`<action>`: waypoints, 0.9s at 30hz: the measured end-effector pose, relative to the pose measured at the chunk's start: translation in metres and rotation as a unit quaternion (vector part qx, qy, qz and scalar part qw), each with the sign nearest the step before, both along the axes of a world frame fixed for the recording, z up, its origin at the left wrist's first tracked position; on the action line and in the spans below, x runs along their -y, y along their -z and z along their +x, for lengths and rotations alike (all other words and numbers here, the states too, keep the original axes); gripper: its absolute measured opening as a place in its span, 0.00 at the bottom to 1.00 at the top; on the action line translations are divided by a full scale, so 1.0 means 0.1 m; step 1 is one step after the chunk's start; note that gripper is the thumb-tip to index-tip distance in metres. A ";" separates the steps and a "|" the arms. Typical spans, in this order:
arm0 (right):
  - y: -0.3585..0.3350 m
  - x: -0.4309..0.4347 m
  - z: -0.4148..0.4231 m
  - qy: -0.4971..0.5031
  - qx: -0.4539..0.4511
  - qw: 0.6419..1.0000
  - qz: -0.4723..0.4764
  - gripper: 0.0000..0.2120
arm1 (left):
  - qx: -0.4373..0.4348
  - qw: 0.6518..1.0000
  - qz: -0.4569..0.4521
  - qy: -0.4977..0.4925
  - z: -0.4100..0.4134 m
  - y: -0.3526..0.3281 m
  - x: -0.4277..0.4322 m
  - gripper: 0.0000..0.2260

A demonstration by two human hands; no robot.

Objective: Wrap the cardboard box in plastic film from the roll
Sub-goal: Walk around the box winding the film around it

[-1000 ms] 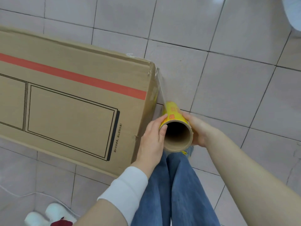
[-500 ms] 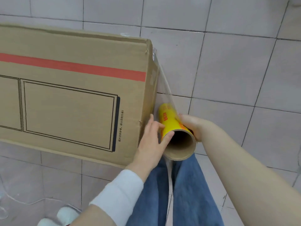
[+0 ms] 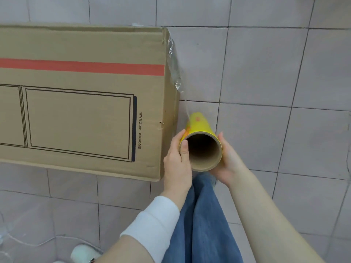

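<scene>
A long cardboard box (image 3: 81, 103) with a red stripe and black outlines fills the left of the head view, its right end near my hands. I hold a yellow roll of plastic film (image 3: 199, 128) end-on, its brown cardboard core open toward me. My left hand (image 3: 177, 160) grips the roll's left side, thumb on the core's rim. My right hand (image 3: 228, 160) cups its right side. A strip of clear film (image 3: 175, 69) runs from the roll up along the box's right end to its top corner.
The floor is pale square tiles (image 3: 275, 73). My blue-jeaned legs (image 3: 203, 221) are below the roll. A white shoe (image 3: 83, 252) and a thin white cord (image 3: 38, 243) lie at the bottom left.
The view has swung so the box looks squarer and more film shows along its right end. The roll has shifted slightly right and away from the box end, both hands staying on it.
</scene>
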State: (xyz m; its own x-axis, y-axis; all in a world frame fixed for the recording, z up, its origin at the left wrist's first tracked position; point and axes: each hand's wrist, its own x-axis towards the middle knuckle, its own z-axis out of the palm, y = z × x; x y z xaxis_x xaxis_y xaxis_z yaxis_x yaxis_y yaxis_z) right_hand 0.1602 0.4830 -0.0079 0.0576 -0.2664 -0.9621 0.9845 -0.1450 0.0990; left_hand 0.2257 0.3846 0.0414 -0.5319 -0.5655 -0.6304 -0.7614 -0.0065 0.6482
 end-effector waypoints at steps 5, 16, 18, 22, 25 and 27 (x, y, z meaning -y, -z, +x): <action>0.15 0.05 -0.02 0.048 0.014 0.999 0.009 0.30 | 0.043 0.994 0.018 -0.097 0.07 -0.12 -0.25 0.17; 0.32 0.05 0.39 -0.031 0.042 0.995 0.084 0.30 | 0.140 0.983 0.110 0.036 0.01 -0.34 -0.20 0.18; 0.33 0.09 0.45 -0.049 0.025 0.995 0.085 0.30 | 0.163 0.963 0.211 0.023 -0.02 -0.22 -0.20 0.19; 0.30 0.07 0.55 -0.068 0.031 0.996 0.057 0.28 | 0.164 0.943 0.283 0.055 0.15 -0.08 -0.10 0.22; 0.30 -0.09 0.65 -0.118 0.028 0.992 0.033 0.31 | 0.173 0.937 0.303 0.025 0.29 -0.06 0.06 0.11; 0.29 -0.13 0.69 -0.122 0.025 0.992 0.032 0.32 | 0.164 0.929 0.331 -0.001 0.37 -0.02 0.10 0.15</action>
